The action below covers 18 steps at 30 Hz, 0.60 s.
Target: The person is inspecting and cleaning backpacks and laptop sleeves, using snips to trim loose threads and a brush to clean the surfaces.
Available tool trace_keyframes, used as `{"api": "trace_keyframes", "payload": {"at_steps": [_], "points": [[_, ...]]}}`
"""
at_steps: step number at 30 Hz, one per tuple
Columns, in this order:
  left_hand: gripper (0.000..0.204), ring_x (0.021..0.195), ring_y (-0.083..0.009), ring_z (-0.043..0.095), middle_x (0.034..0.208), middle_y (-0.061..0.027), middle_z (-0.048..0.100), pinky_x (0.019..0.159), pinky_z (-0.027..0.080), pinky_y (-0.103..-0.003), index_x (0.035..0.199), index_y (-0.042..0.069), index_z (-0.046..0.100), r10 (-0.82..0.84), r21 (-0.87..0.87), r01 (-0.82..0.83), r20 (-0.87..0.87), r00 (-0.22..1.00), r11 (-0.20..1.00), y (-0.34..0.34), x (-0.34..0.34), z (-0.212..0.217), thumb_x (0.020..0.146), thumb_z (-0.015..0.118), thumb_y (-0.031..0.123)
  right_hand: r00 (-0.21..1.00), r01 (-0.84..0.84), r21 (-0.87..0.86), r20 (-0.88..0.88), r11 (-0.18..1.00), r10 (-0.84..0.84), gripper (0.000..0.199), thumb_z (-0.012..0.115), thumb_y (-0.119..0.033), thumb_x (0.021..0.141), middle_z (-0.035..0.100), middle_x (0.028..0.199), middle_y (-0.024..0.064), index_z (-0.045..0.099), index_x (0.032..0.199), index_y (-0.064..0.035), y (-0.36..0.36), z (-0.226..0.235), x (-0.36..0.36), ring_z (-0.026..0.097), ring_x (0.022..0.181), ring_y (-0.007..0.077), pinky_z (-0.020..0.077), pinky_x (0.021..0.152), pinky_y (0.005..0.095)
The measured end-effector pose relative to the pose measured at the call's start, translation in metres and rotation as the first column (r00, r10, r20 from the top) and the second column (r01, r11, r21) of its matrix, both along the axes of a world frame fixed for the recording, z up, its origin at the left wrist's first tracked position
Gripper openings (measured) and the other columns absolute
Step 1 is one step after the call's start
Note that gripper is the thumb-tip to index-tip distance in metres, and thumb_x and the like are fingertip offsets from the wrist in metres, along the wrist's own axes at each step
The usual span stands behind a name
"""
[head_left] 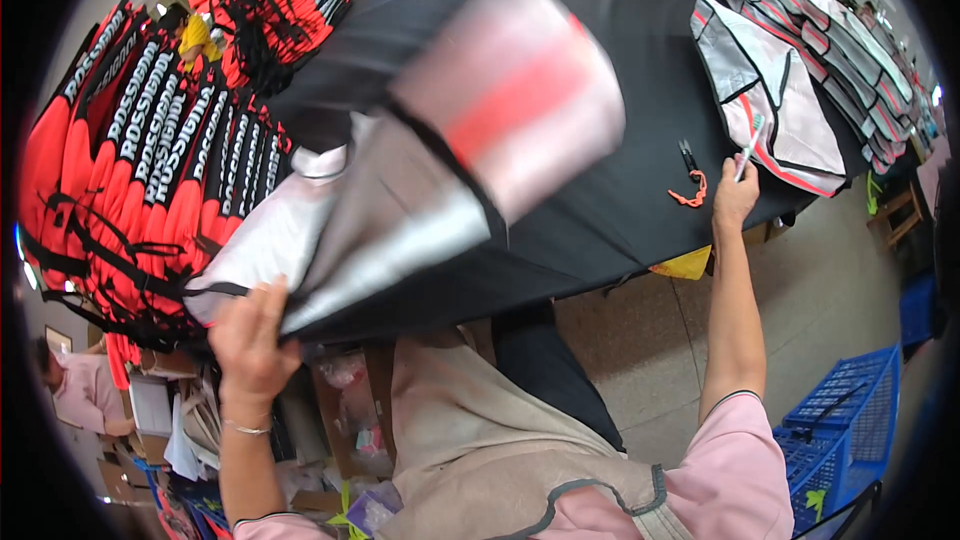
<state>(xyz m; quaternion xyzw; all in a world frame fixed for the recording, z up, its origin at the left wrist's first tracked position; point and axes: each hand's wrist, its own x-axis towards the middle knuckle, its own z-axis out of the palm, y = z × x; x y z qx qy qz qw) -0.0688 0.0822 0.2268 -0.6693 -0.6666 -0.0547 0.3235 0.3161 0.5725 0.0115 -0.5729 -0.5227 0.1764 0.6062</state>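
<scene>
My left hand is closed on the edge of a white and silver fabric bag piece with black trim and a red stripe. The far part of this piece is raised over the table and smeared by motion. Out to the right, my right hand grips a slim white toothbrush, its head pointing away from me. Just beyond that hand lies a similar white bag piece with black and red edging. Small black thread snips with an orange cord rest left of my right hand.
A black cloth covers the table. Stacked red and black bags crowd its left side, with another red pile behind. More white pieces hang over the far right edge. A blue crate stands lower right; a person is at far left.
</scene>
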Motion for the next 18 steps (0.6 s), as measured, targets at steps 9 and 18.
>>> {"api": "trace_keyframes", "payload": {"at_steps": [9, 18], "points": [[0.066, 0.099, -0.0377, 0.058, 0.114, -0.0136, 0.051, 0.083, 0.051, -0.043, 0.122, 0.011, 0.051, 0.277, -0.274, -0.150, 0.522, 0.807, 0.950, -0.045, -0.015, -0.151, 0.061, 0.057, -0.013, 0.905, -0.343, -0.060, -0.290, 0.937, 0.313, 0.026, 0.064, -0.017, 0.094, 0.058, 0.084, -0.0009, 0.063, 0.113, 0.0005, -0.055, 0.045, -0.041, 0.047, 0.060, 0.0035, 0.0374, 0.050, 0.0199], [0.022, 0.081, -0.0351, 0.064, 0.086, -0.0132, 0.064, 0.069, 0.053, -0.043, 0.098, 0.005, 0.067, 0.373, -0.436, -0.051, 0.696, 0.613, 0.898, -0.019, -0.033, -0.082, 0.076, 0.062, 0.003, 0.628, -0.772, -0.120, 0.016, 0.625, 0.778, 0.022, 0.062, -0.015, 0.094, 0.061, 0.084, -0.0003, 0.063, 0.111, -0.0007, -0.158, 0.115, -0.176, 0.053, 0.071, 0.0070, 0.0436, 0.064, 0.0228]]}}
